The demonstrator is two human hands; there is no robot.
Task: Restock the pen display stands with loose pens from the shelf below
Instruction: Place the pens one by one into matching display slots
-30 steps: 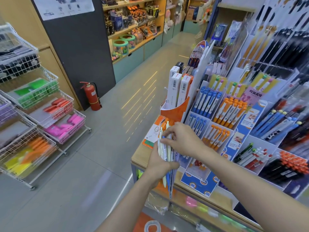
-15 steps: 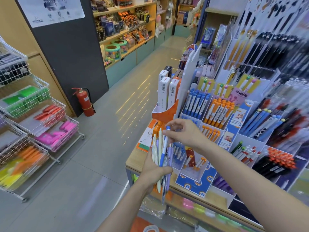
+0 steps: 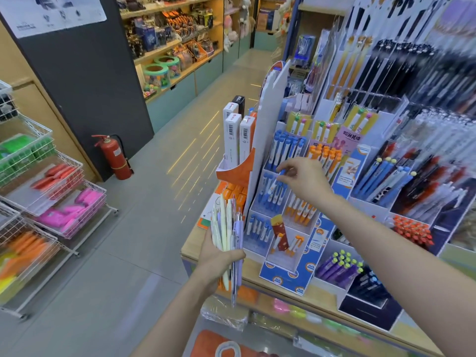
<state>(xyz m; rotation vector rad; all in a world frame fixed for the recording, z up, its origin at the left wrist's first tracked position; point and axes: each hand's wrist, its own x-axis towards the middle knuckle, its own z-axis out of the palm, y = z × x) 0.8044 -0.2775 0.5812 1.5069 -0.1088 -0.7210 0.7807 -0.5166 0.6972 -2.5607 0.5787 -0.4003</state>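
Left hand: you are holding a fanned bundle of loose pens [image 3: 228, 235] upright, your left hand [image 3: 215, 256] wrapped round their lower halves, just beside the tiered pen display stand [image 3: 280, 253].
Right hand: your right hand [image 3: 302, 181] is pinching a blue-capped pen [image 3: 282, 172] by its top, grip clamped on it, over the middle blue compartment [image 3: 273, 194] of the stand.
Task's thing: the pen is hanging just above the blue pens already standing there; whether its tip is inside the slot yet, you cannot tell.
Step in hand: probably dropping this pen in with its matching colour.
Risk, slot: the orange pens [image 3: 301, 210] are sitting right beside; letting go off-line could put it in the wrong compartment.
Risk, bundle: the pens are splaying; loosening that grip could spill them onto the surface [image 3: 195, 243] or the floor.
Risk, stand: pushing down hard could tip the light cardboard.
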